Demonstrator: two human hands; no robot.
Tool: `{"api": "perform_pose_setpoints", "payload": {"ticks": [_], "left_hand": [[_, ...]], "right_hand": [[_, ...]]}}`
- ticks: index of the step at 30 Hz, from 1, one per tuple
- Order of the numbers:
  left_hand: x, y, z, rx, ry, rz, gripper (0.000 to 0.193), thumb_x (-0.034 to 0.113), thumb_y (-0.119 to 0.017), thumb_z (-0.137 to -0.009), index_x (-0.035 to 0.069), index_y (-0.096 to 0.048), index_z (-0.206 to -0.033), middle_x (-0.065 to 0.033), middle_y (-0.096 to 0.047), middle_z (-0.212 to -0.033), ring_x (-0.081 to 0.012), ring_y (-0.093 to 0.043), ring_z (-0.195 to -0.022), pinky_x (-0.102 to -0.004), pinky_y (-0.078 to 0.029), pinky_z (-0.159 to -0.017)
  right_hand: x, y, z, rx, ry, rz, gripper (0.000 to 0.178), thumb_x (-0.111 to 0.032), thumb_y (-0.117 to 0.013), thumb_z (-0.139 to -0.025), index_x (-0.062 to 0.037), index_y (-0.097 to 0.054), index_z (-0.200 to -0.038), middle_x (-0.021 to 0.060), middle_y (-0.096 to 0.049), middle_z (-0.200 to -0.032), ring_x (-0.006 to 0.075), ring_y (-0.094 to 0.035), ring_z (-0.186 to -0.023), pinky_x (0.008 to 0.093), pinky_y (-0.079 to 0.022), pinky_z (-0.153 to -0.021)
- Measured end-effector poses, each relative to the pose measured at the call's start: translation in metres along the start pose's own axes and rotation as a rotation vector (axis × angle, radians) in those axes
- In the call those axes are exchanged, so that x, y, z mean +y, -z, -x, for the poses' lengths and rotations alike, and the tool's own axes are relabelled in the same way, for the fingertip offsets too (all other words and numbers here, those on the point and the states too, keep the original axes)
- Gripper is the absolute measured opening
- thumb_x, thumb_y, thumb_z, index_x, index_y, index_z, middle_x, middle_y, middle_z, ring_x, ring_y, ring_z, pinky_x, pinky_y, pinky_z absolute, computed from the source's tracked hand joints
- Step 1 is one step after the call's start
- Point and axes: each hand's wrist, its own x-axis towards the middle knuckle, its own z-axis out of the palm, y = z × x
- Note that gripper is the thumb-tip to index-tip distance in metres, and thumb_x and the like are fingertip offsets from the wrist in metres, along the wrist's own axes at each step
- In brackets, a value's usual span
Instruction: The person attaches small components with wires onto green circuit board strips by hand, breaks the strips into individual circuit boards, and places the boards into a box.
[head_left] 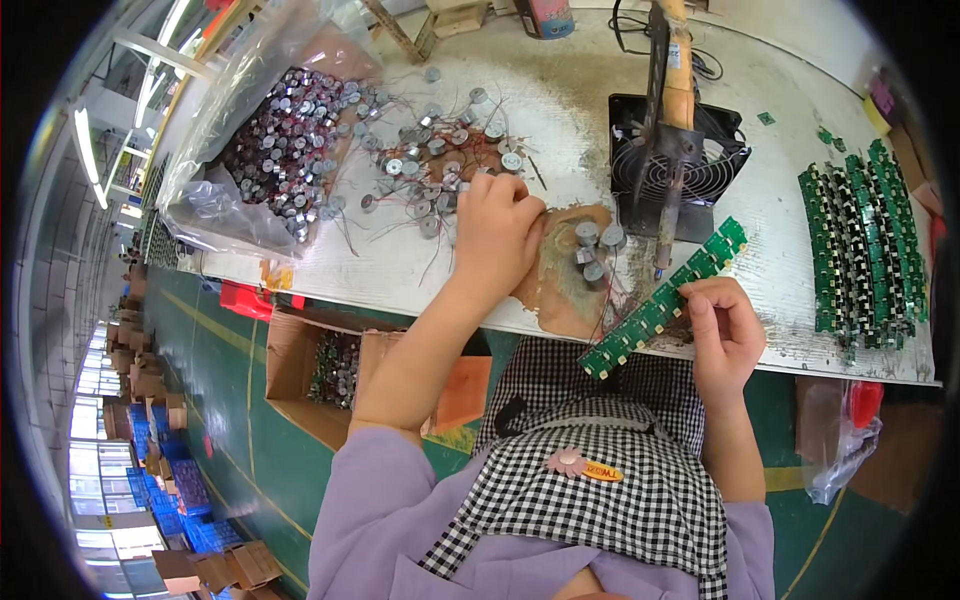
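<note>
My right hand (722,325) pinches a long green circuit board strip (660,308), which slants over the table's near edge. Just above the strip points the tip of a soldering iron (668,225), fixed on an upright stand. My left hand (497,228) reaches into a loose heap of small round metal motors with thin wires (440,150). Its fingers are curled and closed, and what they hold, if anything, is hidden. Between my hands, several motors (590,245) lie on a worn brown patch (560,285) of the tabletop.
A black fan (690,165) stands behind the iron. Stacked green circuit board strips (865,250) lie at the right. At the left, a plastic-lined box (215,190) holds many motors. Below the table are an open cardboard box (300,375) and a plastic bag (838,450).
</note>
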Motion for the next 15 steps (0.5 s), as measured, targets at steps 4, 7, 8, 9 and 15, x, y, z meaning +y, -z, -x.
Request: {"api": "perform_pose_setpoints", "payload": {"ticks": [4, 7, 8, 9, 15], "left_hand": [[-0.006, -0.007, -0.001, 0.084, -0.013, 0.012, 0.011, 0.002, -0.065, -0.075, 0.003, -0.059, -0.084, -0.0108, -0.057, -0.093, -0.0304, -0.053, -0.09, -0.0382, -0.044, -0.078], [-0.004, 0.006, -0.002, 0.128, 0.334, 0.478, 0.004, 0.002, -0.057, -0.086, 0.001, -0.056, -0.089, -0.0077, -0.061, -0.086, -0.0193, -0.057, -0.075, -0.0298, -0.046, -0.068], [0.002, 0.013, -0.003, 0.042, 0.626, 0.797, 0.004, 0.004, -0.056, -0.089, 0.001, -0.056, -0.088, -0.0055, -0.06, -0.081, -0.0138, -0.056, -0.069, -0.0257, -0.045, -0.064], [0.0, 0.013, -0.002, 0.093, 0.615, 0.924, 0.006, 0.007, -0.056, -0.091, 0.001, -0.057, -0.089, -0.0014, -0.059, -0.075, -0.0061, -0.052, -0.065, -0.0201, -0.042, -0.06], [0.037, 0.038, 0.021, -0.142, 0.796, 1.444, 0.008, 0.008, -0.066, -0.085, 0.002, -0.062, -0.09, 0.0023, -0.059, -0.077, -0.0043, -0.051, -0.067, -0.0189, -0.04, -0.06]], "right_hand": [[-0.001, -0.001, 0.004, -0.002, 0.031, 0.026, 0.006, 0.002, -0.056, -0.09, 0.004, -0.055, -0.084, 0.0114, -0.061, -0.091, 0.0076, -0.049, -0.067, 0.0191, -0.04, -0.059], [-0.002, 0.0, 0.005, -0.029, 0.018, 0.007, 0.007, 0.001, -0.055, -0.09, 0.0024, -0.051, -0.084, 0.0138, -0.06, -0.095, 0.0114, -0.051, -0.075, 0.0226, -0.042, -0.066], [-0.001, 0.001, 0.005, -0.024, 0.017, 0.01, 0.007, 0.001, -0.055, -0.09, 0.0024, -0.051, -0.084, 0.0138, -0.06, -0.095, 0.0114, -0.051, -0.075, 0.0226, -0.042, -0.066], [-0.001, 0.0, 0.004, -0.024, 0.037, 0.005, 0.007, 0.001, -0.055, -0.089, 0.0024, -0.05, -0.084, 0.0149, -0.059, -0.097, 0.0135, -0.052, -0.078, 0.0242, -0.043, -0.069], [-0.003, 0.0, 0.005, -0.052, 0.086, 0.028, 0.006, 0.004, -0.057, -0.083, 0.0026, -0.051, -0.084, 0.0166, -0.059, -0.1, 0.0193, -0.055, -0.08, 0.0272, -0.045, -0.073]]}}
